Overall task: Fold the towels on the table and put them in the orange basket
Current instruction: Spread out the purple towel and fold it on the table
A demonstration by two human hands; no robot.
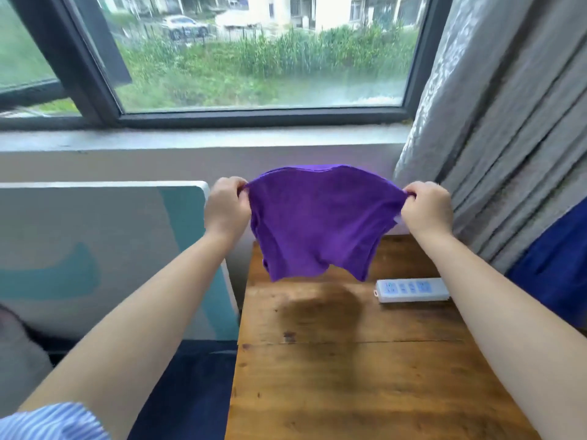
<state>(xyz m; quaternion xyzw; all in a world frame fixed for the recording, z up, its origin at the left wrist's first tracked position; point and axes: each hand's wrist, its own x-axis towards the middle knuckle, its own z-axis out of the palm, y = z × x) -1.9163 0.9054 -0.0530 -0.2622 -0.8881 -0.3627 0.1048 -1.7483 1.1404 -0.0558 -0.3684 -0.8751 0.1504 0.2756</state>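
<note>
A purple towel [317,223] hangs spread out in the air above the far end of the wooden table [349,360]. My left hand [227,206] pinches its upper left corner. My right hand [427,209] pinches the upper right corner. The towel's lower edge dangles free a little above the tabletop and throws a dark shadow on the wood. No orange basket is in view.
A white power strip [412,289] lies on the table's far right. A grey curtain [508,122] hangs at right, with blue fabric [559,265] below it. A white and teal board [111,249] leans at left. The window sill [197,139] runs behind.
</note>
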